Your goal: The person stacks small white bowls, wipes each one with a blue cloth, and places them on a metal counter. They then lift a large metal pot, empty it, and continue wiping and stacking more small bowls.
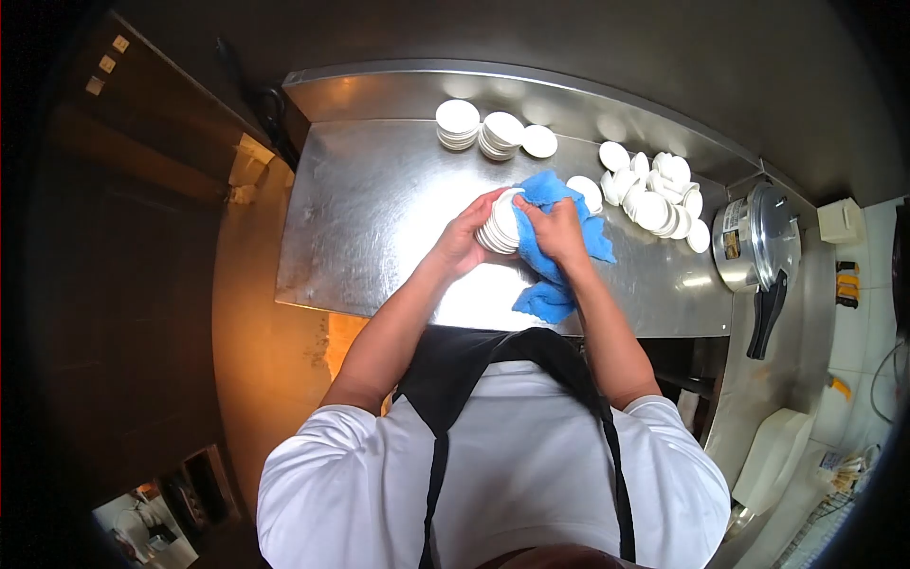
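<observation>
A stack of small white dishes [500, 228] is held by my left hand [462, 237], its fingers wrapped round the left side. My right hand [556, 228] grips a blue cloth [545, 299], its thumb near the top dish and the cloth against the stack's right side. Part of the cloth hangs down toward the table's front edge. Just right of the cloth, a white dish [586, 193] rests on the steel table [355, 209]. Two stacks of white dishes [458, 119] [501, 133] and another dish [540, 141] stand near the back.
A loose pile of white dishes [651, 209] lies at the right of the table. Beside it stands a metal pressure cooker [744, 242] with a black handle pointing toward the front. A raised steel rim [379, 83] runs along the back.
</observation>
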A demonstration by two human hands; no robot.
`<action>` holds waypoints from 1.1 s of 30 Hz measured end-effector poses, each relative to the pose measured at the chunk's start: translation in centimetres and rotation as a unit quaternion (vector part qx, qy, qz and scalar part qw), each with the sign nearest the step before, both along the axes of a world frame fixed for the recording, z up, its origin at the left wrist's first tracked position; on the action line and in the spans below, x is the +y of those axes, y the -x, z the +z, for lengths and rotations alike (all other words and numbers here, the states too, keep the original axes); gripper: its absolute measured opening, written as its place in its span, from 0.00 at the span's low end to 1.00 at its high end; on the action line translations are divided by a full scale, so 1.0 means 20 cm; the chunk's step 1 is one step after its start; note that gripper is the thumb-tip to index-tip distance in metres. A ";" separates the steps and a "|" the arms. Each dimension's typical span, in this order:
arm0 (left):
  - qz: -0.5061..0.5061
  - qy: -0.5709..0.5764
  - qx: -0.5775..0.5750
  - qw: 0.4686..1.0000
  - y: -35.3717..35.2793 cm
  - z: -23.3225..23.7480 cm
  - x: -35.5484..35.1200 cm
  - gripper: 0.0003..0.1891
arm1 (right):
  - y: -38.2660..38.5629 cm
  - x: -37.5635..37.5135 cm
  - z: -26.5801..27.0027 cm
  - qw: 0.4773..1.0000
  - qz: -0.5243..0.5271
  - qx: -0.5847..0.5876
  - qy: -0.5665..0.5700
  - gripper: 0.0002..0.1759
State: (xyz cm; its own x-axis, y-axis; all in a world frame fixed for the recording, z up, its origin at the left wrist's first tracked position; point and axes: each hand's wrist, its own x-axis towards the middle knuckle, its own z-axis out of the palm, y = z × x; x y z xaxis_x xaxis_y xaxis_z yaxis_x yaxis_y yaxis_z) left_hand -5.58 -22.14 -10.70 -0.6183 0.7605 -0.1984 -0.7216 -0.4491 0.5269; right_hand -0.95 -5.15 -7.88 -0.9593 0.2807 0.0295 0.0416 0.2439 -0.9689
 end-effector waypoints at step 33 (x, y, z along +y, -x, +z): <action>0.041 -0.100 -0.129 0.986 0.01 -0.22 -0.59 0.29 | 0.11 -0.11 -0.12 0.795 0.181 -0.164 0.555 0.24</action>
